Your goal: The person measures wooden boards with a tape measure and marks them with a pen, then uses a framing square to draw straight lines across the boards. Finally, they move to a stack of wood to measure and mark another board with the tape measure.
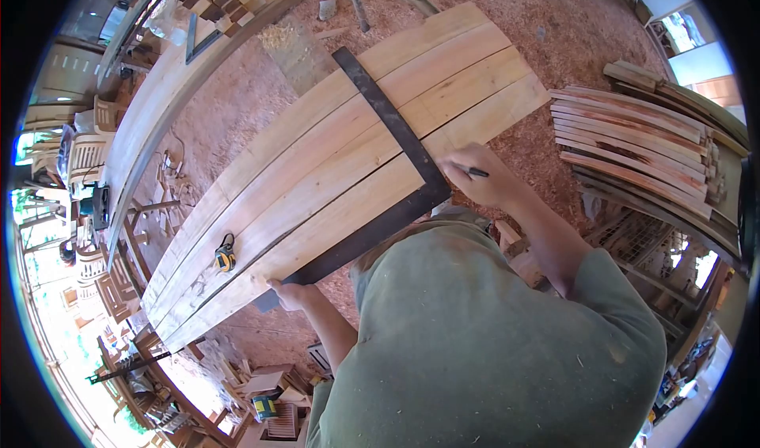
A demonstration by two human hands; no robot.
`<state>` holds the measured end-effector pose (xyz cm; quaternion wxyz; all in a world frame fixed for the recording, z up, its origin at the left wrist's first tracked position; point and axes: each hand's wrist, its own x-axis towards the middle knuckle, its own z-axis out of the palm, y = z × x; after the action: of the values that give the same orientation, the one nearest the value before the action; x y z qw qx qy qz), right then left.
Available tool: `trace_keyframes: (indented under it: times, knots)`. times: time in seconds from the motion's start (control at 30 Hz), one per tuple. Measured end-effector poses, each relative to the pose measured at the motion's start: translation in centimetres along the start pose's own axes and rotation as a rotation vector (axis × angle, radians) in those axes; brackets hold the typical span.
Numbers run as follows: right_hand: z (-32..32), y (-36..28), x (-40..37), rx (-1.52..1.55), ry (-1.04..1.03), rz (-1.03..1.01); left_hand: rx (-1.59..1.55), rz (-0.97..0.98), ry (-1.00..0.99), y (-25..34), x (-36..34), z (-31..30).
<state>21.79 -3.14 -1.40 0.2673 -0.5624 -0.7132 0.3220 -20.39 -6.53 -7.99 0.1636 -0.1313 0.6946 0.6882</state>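
Your right hand [477, 185] gripped a pencil [473, 171] just beside the corner of the steel square [385, 115]. Its long blade ran from there away from you across the planks [317, 163]. Your left hand [294, 294] clamped the other arm's end.

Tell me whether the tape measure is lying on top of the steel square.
No, the tape measure lies on the planks, apart from the steel square that the left hand holds.
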Motion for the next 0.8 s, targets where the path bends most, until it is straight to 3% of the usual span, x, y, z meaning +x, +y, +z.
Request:
trace_keyframes:
  times: [0.03,0.1,0.13,0.2,0.3,0.57,0.73,0.8]
  knots:
    - [-0.6,-0.6,-0.8,-0.002,-0.001,0.002,-0.002,0.002,0.001,-0.2,0.5,-0.1]
    - [-1.6,-1.4,-1.9,-0.052,-0.209,0.257,-0.002,0.0,-0.004,-0.4,1.0,-0.2]
    - [-1.4,-1.3,-1.8,-0.055,-0.205,0.261,0.013,-0.004,-0.002,-0.4,1.1,-0.2]
    - [-0.3,-0.7,-0.9,0.233,0.166,0.203,0.028,-0.008,-0.002,-0.4,0.9,0.0]
    - [1.7,1.0,2.5,0.336,0.304,0.117,0.025,-0.013,0.004,0.1,0.3,0.1]
    - [4.3,2.4,8.0,0.268,0.309,0.063,0.014,-0.023,-0.048,-0.3,0.9,-0.4]
    - [3.1,1.4,5.7,0.198,0.238,0.084,0.017,-0.014,-0.023,-0.4,1.2,-0.5]
    - [2.3,1.0,3.5,0.153,0.199,0.005,0.014,-0.02,-0.016,-0.3,0.9,-0.3]
